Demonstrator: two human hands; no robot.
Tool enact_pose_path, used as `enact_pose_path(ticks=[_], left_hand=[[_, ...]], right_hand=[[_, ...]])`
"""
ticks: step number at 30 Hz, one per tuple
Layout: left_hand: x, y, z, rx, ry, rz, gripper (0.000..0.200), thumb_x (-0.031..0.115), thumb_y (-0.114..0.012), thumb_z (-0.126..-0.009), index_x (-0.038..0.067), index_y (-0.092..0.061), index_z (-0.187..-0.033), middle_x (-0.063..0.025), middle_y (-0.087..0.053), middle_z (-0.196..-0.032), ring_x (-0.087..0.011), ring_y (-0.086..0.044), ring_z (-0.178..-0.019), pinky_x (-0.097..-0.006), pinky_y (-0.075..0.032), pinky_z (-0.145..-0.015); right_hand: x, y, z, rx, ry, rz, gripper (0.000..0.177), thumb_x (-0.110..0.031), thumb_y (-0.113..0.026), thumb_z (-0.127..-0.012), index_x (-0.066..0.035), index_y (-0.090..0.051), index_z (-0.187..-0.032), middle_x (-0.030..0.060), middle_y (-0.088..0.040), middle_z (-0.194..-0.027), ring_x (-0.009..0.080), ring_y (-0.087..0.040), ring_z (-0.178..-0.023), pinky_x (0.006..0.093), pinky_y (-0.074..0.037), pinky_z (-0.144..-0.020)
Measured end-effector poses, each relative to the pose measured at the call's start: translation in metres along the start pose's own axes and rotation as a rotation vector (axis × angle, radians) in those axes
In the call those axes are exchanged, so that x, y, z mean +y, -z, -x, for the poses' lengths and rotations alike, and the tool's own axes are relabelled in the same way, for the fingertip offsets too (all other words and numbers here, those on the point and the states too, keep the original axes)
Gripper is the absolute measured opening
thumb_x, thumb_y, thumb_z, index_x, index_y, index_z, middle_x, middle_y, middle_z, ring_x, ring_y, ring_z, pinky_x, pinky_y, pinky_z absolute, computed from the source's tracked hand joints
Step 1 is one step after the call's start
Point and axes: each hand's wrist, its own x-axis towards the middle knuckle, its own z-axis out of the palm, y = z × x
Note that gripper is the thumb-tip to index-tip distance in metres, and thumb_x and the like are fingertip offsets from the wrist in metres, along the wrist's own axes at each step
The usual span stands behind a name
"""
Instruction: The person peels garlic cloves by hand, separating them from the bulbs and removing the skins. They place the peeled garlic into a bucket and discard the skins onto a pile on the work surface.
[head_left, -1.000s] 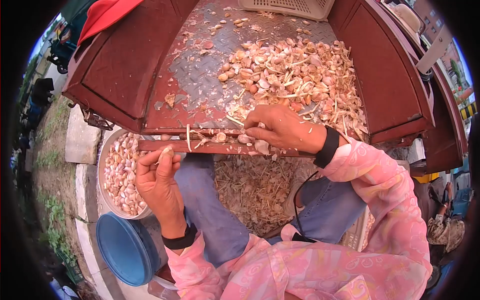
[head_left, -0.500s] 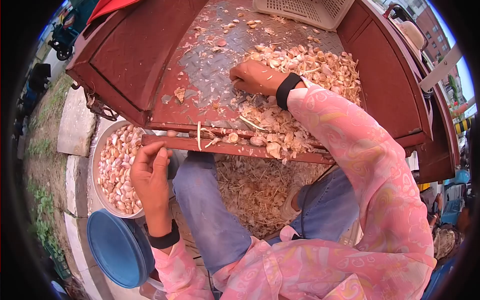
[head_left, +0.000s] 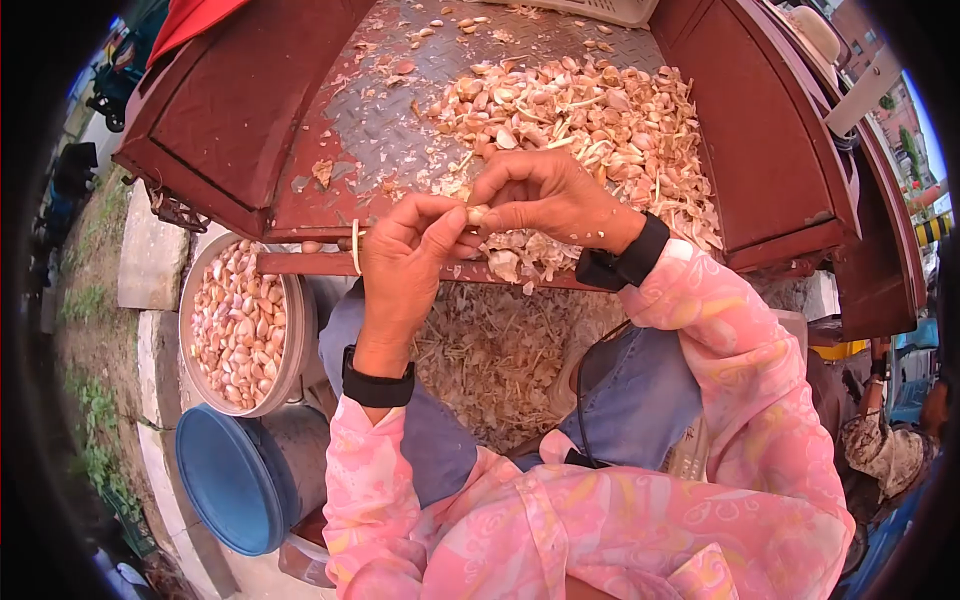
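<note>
My left hand (head_left: 408,262) and my right hand (head_left: 555,203) meet above the front edge of the red metal cart bed (head_left: 345,262). Between their fingertips is a small pale garlic clove (head_left: 477,214), pinched from both sides and partly hidden by the fingers. Behind my right hand a heap of garlic cloves (head_left: 610,120) with stems and loose skins spreads over the bed. Garlic skins (head_left: 525,252) also lie at the front rail, below my right hand. To the left of my left hand stands a white bucket (head_left: 190,345) full of separated garlic cloves (head_left: 240,320).
A bucket with a blue lid (head_left: 225,480) lies below the white bucket. Peeled skins (head_left: 500,360) cover the ground between my knees. A white plastic basket (head_left: 600,8) sits at the bed's far end. At the right edge another person's patterned sleeve (head_left: 880,445) shows.
My right hand has come back from the heap toward me. The left hand has moved from beside the bucket to the right and up, and both now meet at the clove.
</note>
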Motion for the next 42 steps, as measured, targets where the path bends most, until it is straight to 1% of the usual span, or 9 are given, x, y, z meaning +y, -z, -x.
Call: enact_pose_path(ticks=[6,12,18,21,29,33,36,38,42], left_hand=[[0.006,-0.013,0.004,-0.096,0.049,-0.175,0.014,0.007,-0.050,-0.088,-0.003,-0.052,-0.097,-0.0083,-0.062,-0.085,-0.0107,-0.061,-0.071,-0.0217,-0.052,-0.060],[-0.008,-0.018,-0.004,0.004,0.121,-0.156,0.017,0.005,-0.041,-0.090,-0.003,-0.049,-0.102,-0.0091,-0.059,-0.086,-0.0123,-0.061,-0.070,-0.0215,-0.052,-0.063],[-0.020,-0.019,-0.004,0.069,0.233,0.474,0.016,0.005,-0.042,-0.091,-0.002,-0.049,-0.103,-0.0078,-0.058,-0.088,-0.0115,-0.060,-0.075,-0.0205,-0.051,-0.065],[-0.025,-0.016,-0.003,0.083,0.232,0.520,0.017,0.007,-0.046,-0.091,-0.004,-0.050,-0.104,-0.0079,-0.059,-0.090,-0.0122,-0.060,-0.076,-0.0212,-0.051,-0.068],[-0.031,-0.023,-0.002,0.186,0.142,0.212,0.016,0.013,-0.059,-0.086,-0.002,-0.058,-0.090,-0.0058,-0.062,-0.080,-0.0090,-0.060,-0.069,-0.0194,-0.049,-0.064],[-0.033,-0.023,0.002,0.174,0.107,0.121,0.016,0.013,-0.059,-0.086,-0.002,-0.058,-0.089,-0.0049,-0.062,-0.076,-0.0077,-0.059,-0.066,-0.0190,-0.048,-0.061],[-0.029,-0.022,0.004,0.154,0.108,0.053,0.014,0.013,-0.057,-0.087,-0.001,-0.058,-0.088,-0.0050,-0.062,-0.074,-0.0078,-0.059,-0.065,-0.0192,-0.048,-0.059],[-0.026,-0.020,0.004,0.153,0.163,0.156,0.013,0.010,-0.054,-0.088,-0.002,-0.056,-0.092,-0.0064,-0.062,-0.077,-0.0094,-0.060,-0.066,-0.0196,-0.049,-0.061],[-0.022,-0.019,0.006,0.121,0.186,0.383,0.016,0.006,-0.051,-0.088,-0.004,-0.053,-0.101,-0.0101,-0.061,-0.090,-0.0114,-0.060,-0.072,-0.0190,-0.051,-0.065]], right_hand=[[0.001,0.011,0.015,-0.056,-0.091,-0.035,0.013,-0.002,-0.064,-0.079,-0.002,-0.060,-0.091,-0.0006,-0.058,-0.085,0.0044,-0.057,-0.077,0.0183,-0.046,-0.068],[0.007,0.003,0.009,-0.065,0.106,0.206,0.012,-0.002,-0.064,-0.079,-0.002,-0.059,-0.091,-0.0018,-0.055,-0.085,0.0050,-0.056,-0.079,0.0181,-0.045,-0.069],[0.013,0.006,0.006,0.118,-0.051,-0.121,0.014,-0.002,-0.064,-0.079,-0.001,-0.058,-0.092,-0.0017,-0.058,-0.085,0.0057,-0.056,-0.078,0.0187,-0.046,-0.069],[0.019,0.005,0.004,0.162,-0.037,-0.010,0.011,-0.003,-0.063,-0.080,-0.002,-0.059,-0.090,-0.0026,-0.059,-0.084,0.0052,-0.056,-0.077,0.0189,-0.046,-0.067],[0.014,-0.005,0.006,0.197,0.225,0.931,0.013,-0.008,-0.066,-0.073,-0.002,-0.062,-0.083,0.0057,-0.062,-0.073,0.0080,-0.060,-0.063,0.0236,-0.047,-0.055],[0.005,-0.008,0.008,0.166,0.132,0.917,0.014,-0.008,-0.065,-0.071,-0.002,-0.062,-0.083,0.0074,-0.062,-0.072,0.0087,-0.061,-0.063,0.0253,-0.048,-0.055],[0.004,-0.001,0.007,0.135,-0.066,0.765,0.012,-0.006,-0.062,-0.073,0.000,-0.062,-0.084,0.0067,-0.063,-0.074,0.0093,-0.062,-0.066,0.0239,-0.050,-0.057],[0.012,0.006,0.008,0.166,-0.267,0.176,0.012,-0.006,-0.061,-0.076,0.000,-0.061,-0.086,0.0062,-0.064,-0.077,0.0105,-0.062,-0.068,0.0217,-0.050,-0.060],[0.004,0.009,0.013,0.197,-0.352,-0.233,0.013,-0.006,-0.057,-0.082,-0.001,-0.055,-0.094,0.0060,-0.062,-0.082,0.0124,-0.063,-0.074,0.0209,-0.052,-0.066]])
